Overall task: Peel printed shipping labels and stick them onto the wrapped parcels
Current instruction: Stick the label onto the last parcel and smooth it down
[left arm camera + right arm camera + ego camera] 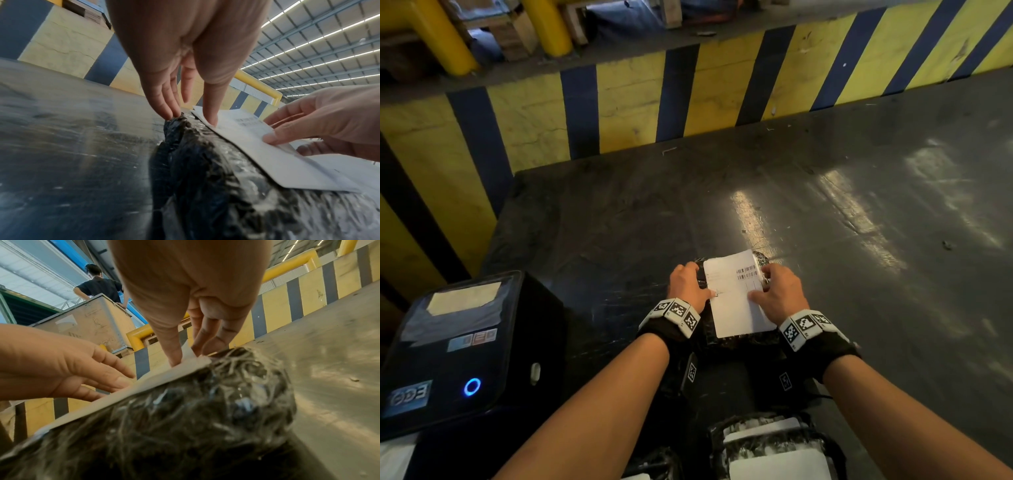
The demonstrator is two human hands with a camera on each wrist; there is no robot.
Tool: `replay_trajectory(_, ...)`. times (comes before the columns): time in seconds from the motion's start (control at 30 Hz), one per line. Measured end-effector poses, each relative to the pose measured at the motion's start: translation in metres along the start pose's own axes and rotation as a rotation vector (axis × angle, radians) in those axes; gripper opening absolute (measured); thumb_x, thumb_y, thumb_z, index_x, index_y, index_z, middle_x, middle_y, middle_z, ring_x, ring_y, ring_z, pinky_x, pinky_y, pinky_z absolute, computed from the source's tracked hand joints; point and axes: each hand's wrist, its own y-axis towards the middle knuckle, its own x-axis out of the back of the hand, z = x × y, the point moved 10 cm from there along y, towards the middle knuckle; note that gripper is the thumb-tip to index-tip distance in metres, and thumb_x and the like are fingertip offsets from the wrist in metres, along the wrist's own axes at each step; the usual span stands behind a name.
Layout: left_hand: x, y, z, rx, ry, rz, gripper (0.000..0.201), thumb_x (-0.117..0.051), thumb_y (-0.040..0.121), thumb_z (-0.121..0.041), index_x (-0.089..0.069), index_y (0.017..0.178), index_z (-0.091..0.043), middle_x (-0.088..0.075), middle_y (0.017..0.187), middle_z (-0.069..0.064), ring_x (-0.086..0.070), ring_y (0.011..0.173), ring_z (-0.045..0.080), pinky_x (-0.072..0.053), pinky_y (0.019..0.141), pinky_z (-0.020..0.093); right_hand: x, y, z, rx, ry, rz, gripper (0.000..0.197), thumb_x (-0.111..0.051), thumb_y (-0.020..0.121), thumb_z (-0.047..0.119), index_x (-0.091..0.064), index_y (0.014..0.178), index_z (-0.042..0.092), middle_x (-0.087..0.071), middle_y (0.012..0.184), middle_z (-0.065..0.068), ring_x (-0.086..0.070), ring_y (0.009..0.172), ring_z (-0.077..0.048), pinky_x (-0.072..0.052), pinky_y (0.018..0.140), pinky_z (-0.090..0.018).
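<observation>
White label (736, 294) lies face up on the black wrapped parcel (739, 337), which rests on the dark table (859, 205) straight ahead of the person. The label's long axis runs away from the body, barcode at the far end; it sits between the two hands, each flanking one long edge. Left hand (688, 286): fingers extended, thumb tip pressing the left edge, other fingertips touching the wrap at the parcel's side. Right hand (779, 294): fingers spread, thumb flat on the label's right half; in the right wrist view the far corner (190, 352) curls up between thumb and fingers. Judged step: smoothing the label down, outward toward that raised corner. A printer (458, 346) stands left; another labelled parcel (774, 452) lies nearer the body.
</observation>
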Motion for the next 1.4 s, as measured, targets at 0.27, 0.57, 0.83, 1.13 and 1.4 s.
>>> replay_trajectory(0.27,-0.008,-0.023,-0.020,-0.328,0.260,0.221,0.056,-0.063,0.088,-0.023,-0.041,0.139,-0.013,-0.040,0.145,0.005,-0.041,0.132,0.021,-0.035,0.110,0.034,0.014,0.004,0.023,0.134,-0.383,-0.056,0.056,-0.069,0.079,0.035,-0.043,0.125,0.014,-0.045,0.125,-0.007,-0.049,0.112,-0.023,-0.045,0.096,-0.036)
replay_trajectory(0.57,-0.043,-0.052,-0.012,-0.485,0.567,0.476,0.064,-0.038,0.099,-0.036,-0.009,0.151,-0.013,0.000,0.160,0.002,-0.006,0.148,0.020,-0.018,0.119,0.038,-0.063,0.000,0.067,0.385,-0.646,0.414,0.049,-0.028,0.100,0.028,-0.023,0.147,0.021,-0.013,0.158,0.005,-0.011,0.145,-0.014,-0.009,0.116,-0.052)
replay_trajectory(0.83,-0.047,-0.056,-0.005,-0.430,0.620,0.506,0.065,-0.031,0.099,-0.043,-0.001,0.151,-0.018,0.008,0.160,0.000,0.000,0.148,0.018,-0.014,0.120,0.043,-0.030,0.023,0.027,0.180,-0.745,0.327,0.053,-0.022,0.099,0.040,-0.015,0.149,0.024,-0.009,0.159,0.009,-0.008,0.146,-0.014,0.004,0.112,-0.060)
replay_trajectory(1.13,-0.050,-0.052,-0.002,-0.445,0.552,0.466,0.066,-0.034,0.098,-0.044,-0.004,0.151,-0.020,0.005,0.160,-0.004,-0.002,0.148,0.016,-0.015,0.118,0.046,-0.068,0.012,0.065,0.321,-0.816,0.449,0.053,-0.024,0.100,0.039,-0.014,0.149,0.024,-0.006,0.159,0.008,-0.007,0.146,-0.015,0.000,0.113,-0.061)
replay_trajectory(1.4,-0.050,-0.053,-0.001,-0.411,0.552,0.491,0.065,-0.033,0.099,-0.045,-0.002,0.151,-0.022,0.008,0.160,-0.003,0.001,0.148,0.015,-0.014,0.119,0.045,-0.023,0.042,0.035,0.092,-0.898,0.406,0.057,-0.020,0.098,0.049,-0.013,0.149,0.025,-0.006,0.159,0.007,-0.006,0.147,-0.019,0.005,0.110,-0.063)
